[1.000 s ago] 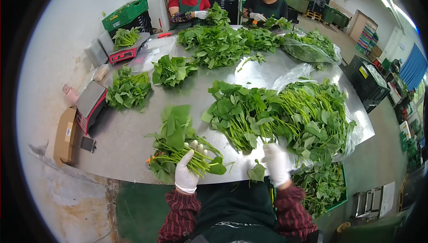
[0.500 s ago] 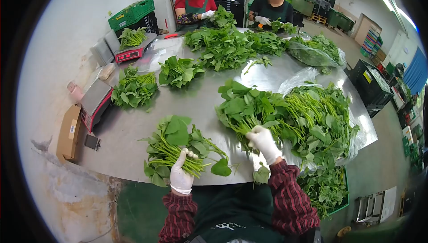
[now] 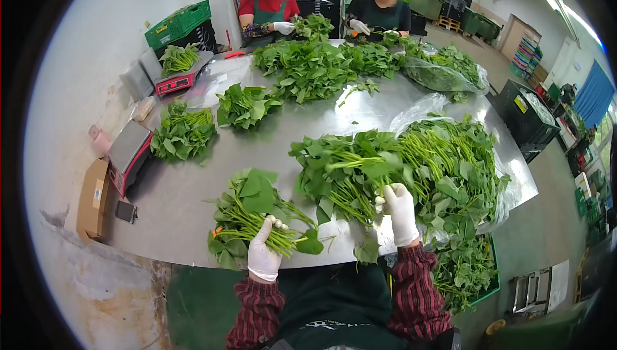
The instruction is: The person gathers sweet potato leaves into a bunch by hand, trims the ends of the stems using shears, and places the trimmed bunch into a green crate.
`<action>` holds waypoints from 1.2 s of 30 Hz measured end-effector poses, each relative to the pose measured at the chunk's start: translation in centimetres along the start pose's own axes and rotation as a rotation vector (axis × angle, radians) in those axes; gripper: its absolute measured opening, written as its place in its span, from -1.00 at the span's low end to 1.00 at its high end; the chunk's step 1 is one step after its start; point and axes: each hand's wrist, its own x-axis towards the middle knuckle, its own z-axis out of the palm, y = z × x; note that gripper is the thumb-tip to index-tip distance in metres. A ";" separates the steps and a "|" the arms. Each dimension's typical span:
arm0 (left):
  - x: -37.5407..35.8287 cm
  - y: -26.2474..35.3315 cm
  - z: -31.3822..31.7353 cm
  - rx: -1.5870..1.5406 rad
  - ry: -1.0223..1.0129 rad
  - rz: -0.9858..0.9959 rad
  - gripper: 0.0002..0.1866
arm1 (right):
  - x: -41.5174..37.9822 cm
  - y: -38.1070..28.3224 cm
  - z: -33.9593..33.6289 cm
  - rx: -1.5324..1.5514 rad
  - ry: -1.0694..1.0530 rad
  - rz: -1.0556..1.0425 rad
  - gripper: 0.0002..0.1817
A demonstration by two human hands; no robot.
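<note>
My left hand (image 3: 265,253), in a white glove, is closed around the stems of a bunch of leafy greens (image 3: 247,205) at the table's near edge. A small orange item (image 3: 217,231) shows among that bunch's leaves. To the right, my gloved right hand (image 3: 400,212) has its fingers curled on stems at the near side of a large pile of leafy greens (image 3: 443,164). Loose stems and leaves (image 3: 344,176) lie to the left of that hand, and one leaf (image 3: 366,251) hangs over the table edge below it.
Two people in aprons and gloves handle greens across the metal table (image 3: 257,151). Separate bunches (image 3: 183,133) lie at left, near two red scales (image 3: 128,157). A cardboard box (image 3: 94,199) stands at the left edge. A green crate of greens (image 3: 472,273) sits below the table at right.
My right hand has shifted slightly right, and the greens by it now lie lower and spread further left. The left hand keeps its grip; the orange item has come into sight. The whole view has shifted slightly.
</note>
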 end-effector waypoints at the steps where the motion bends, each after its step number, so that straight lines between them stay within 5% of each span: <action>1: 0.1 0.0 0.0 0.001 -0.003 0.002 -0.87 | -1.3 -1.6 0.3 0.043 0.025 -0.020 -0.81; 4: 0.0 -0.2 -0.1 0.012 -0.009 0.019 -0.87 | -2.1 -2.5 -0.5 0.286 -0.016 -0.213 -0.79; 8: 0.2 -0.6 0.8 0.032 0.018 0.002 -0.89 | -0.5 0.7 -2.6 0.619 -0.178 0.073 -0.78; 12: -0.5 -1.6 1.3 0.089 0.051 -0.016 -0.88 | -2.3 2.5 0.6 0.681 -0.298 0.129 -0.71; 18: -0.6 -2.0 1.5 0.164 0.099 0.015 -0.82 | -5.8 -2.4 3.5 0.324 -0.533 0.071 -0.67; 25: -1.0 -3.0 1.8 0.241 0.121 0.054 -0.82 | -7.8 -1.5 4.6 -0.065 -0.405 0.001 -0.83; 27: -1.3 -3.4 2.4 0.273 0.119 0.072 -0.81 | -8.1 -1.2 5.1 -0.218 -0.336 -0.070 -0.87; 29: -1.7 -3.9 3.1 0.290 0.116 0.078 -0.80 | -8.3 -0.5 5.1 -0.764 -0.197 -0.584 -0.85; 31: -1.9 -4.4 3.3 0.329 0.100 0.076 -0.79 | -8.3 0.2 5.4 -0.712 -0.209 -0.622 -0.82; 33: -2.0 -5.0 4.1 0.305 0.089 0.044 -0.79 | -8.5 0.0 5.7 -0.823 -0.154 -0.929 -0.83; 36: -1.8 -5.9 4.2 0.272 0.077 0.001 -0.71 | -9.5 0.3 5.5 -1.003 -0.253 -0.997 -0.73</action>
